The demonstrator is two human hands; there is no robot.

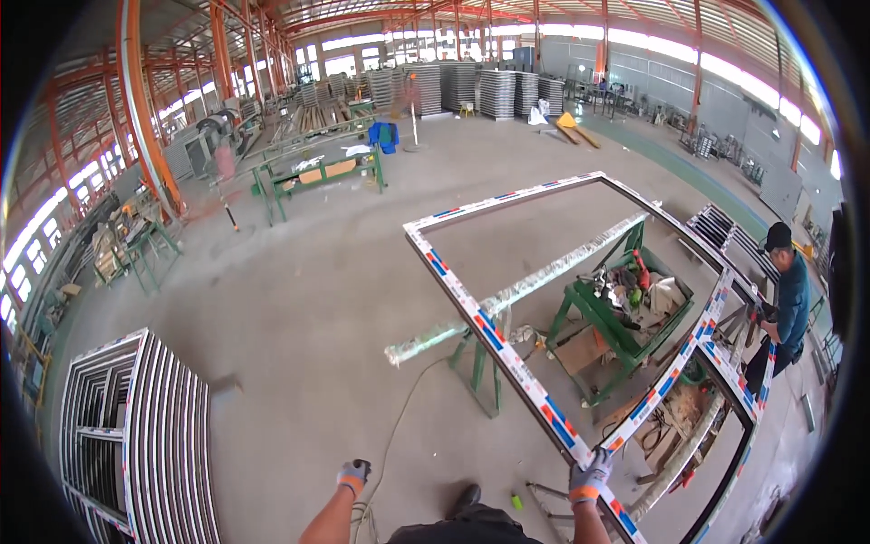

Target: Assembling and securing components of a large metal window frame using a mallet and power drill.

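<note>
Floor stretches wide left of frame; right grip holds edge; left grip seemingly curled.

You can read no words or numbers here; the print on your frame is too small.

Ct: 2 hands, 1 held frame, 1 nr co-wkr.
</note>
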